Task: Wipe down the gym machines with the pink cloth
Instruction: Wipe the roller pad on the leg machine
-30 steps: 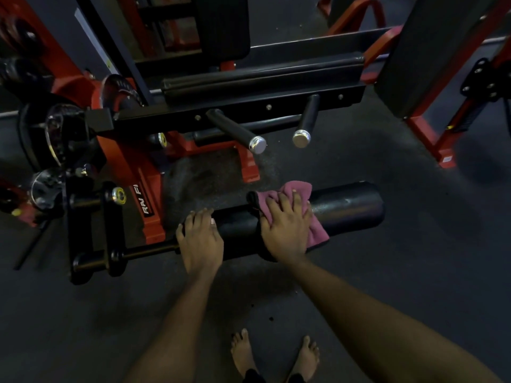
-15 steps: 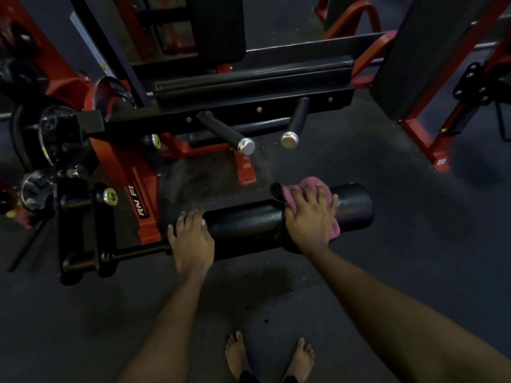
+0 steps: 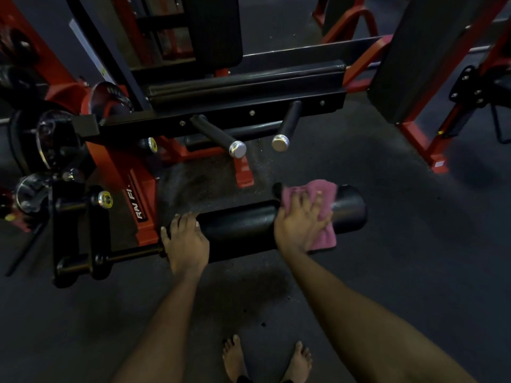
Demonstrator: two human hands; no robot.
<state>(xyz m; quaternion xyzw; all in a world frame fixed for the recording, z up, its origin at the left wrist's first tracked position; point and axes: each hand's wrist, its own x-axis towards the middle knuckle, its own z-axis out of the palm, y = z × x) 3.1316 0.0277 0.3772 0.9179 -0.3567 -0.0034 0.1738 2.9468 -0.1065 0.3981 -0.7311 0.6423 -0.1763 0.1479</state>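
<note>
The red and black steel machine frame [image 3: 138, 200] on the left probably still needs wiping. The left hand [image 3: 185, 244] rests with loosely straight fingers on the left end of the black cylindrical padded roller [image 3: 243, 228], holding nothing. The right hand [image 3: 300, 225] presses the pink cloth [image 3: 323, 194] flat with spread fingers near the roller's free right end (little pad remains there). Beyond that end, the dark rubber floor [image 3: 414, 244] leaves room to sweep off.

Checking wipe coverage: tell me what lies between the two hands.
Head view: only a bare stretch of the black roller pad separates left hand from right hand.
</note>
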